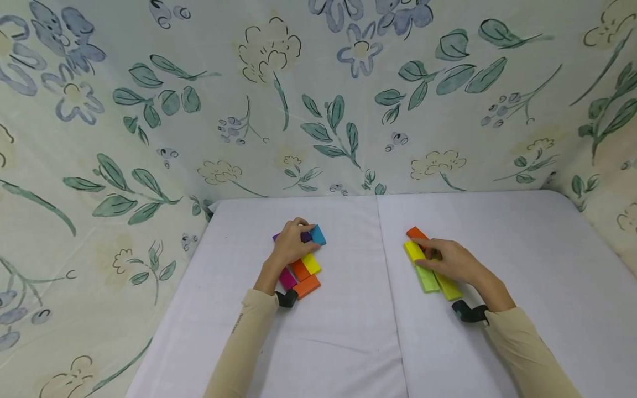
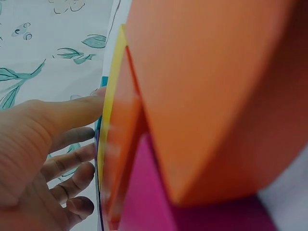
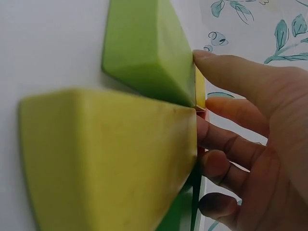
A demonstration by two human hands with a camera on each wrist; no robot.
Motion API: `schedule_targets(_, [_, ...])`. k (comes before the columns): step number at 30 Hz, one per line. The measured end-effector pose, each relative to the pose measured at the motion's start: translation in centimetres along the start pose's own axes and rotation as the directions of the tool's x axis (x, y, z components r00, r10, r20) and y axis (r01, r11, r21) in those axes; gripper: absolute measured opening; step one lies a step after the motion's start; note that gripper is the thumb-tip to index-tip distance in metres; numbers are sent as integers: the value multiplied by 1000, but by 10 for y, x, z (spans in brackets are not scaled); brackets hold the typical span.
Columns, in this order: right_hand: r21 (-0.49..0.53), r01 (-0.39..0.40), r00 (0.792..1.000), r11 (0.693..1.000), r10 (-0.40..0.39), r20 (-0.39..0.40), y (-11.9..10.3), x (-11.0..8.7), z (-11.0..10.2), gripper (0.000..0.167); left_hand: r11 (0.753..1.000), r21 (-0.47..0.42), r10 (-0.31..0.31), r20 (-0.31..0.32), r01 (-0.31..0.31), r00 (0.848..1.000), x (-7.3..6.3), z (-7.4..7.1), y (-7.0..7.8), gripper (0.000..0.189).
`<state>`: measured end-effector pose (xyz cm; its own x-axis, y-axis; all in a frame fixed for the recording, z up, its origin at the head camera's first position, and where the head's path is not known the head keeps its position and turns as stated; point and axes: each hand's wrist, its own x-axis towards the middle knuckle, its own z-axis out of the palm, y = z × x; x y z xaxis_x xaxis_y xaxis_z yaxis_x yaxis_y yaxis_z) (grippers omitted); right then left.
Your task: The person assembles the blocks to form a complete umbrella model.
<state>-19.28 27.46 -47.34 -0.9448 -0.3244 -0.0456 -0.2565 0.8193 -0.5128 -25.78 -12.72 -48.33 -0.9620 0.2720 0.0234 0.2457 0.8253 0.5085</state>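
Note:
My left hand pinches a blue block between thumb and index finger. A purple block lies partly beneath that hand. Below it sit a yellow block, a red-orange block, a magenta block and an orange block, close together. On the right, my right hand pinches a yellow block near a red-orange block. A lime green block and a yellow-green block lie beside it. In the right wrist view, a darker green block shows under the fingers.
Both block groups lie on a white cloth-covered table, with a crease running between them. Floral fabric hangs behind the far edge and along the left. A black wrist camera sits near the left group's lower blocks; another is below the right group.

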Motion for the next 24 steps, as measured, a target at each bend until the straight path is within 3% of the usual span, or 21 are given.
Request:
schedule_targets(14, [16,-9,999,1000,8,36,0,4,-3,61,999,-39,-36,21,37,999,0,-2,0,57])
schedule_targets(24, [55,-32,999,998,30,40,4,11,-1,65,997,-79,8,44,-5,999,2,-3,-4,57])
